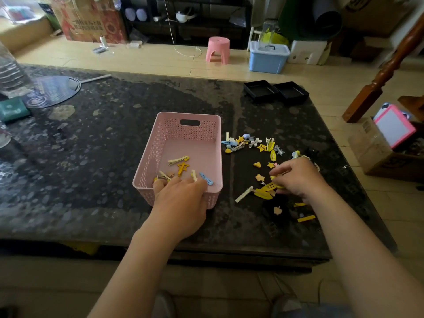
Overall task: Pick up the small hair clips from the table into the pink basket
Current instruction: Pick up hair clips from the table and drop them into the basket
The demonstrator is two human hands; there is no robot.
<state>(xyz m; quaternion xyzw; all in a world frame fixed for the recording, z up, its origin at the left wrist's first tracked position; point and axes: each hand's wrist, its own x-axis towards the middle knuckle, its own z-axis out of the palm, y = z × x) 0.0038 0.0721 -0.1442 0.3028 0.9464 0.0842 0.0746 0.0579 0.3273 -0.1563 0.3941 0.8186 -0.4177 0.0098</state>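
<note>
**Head view.** My left grip (181,196) lies over the near rim of the pink basket (216,143), its fingers bent down inside among the clips. I cannot tell whether they hold one. The basket stands near the middle of the dark counter (103,157). It contains a yellow star clip (182,167), a blue clip (206,179) and some cream clips (177,159).

My right grip (298,177), to the right of the basket, has its fingers curled and pinches a yellow clip (280,186) low over the counter. The small hair clips (250,143) not yet collected lie on the counter to the right of the basket. A dense cluster sits beside its far right corner, and loose pieces lie around the right grip.

Two black trays (260,90) stand side by side at the counter's far right edge. A pink stool (218,49) stands on the floor (142,58) beyond.
</note>
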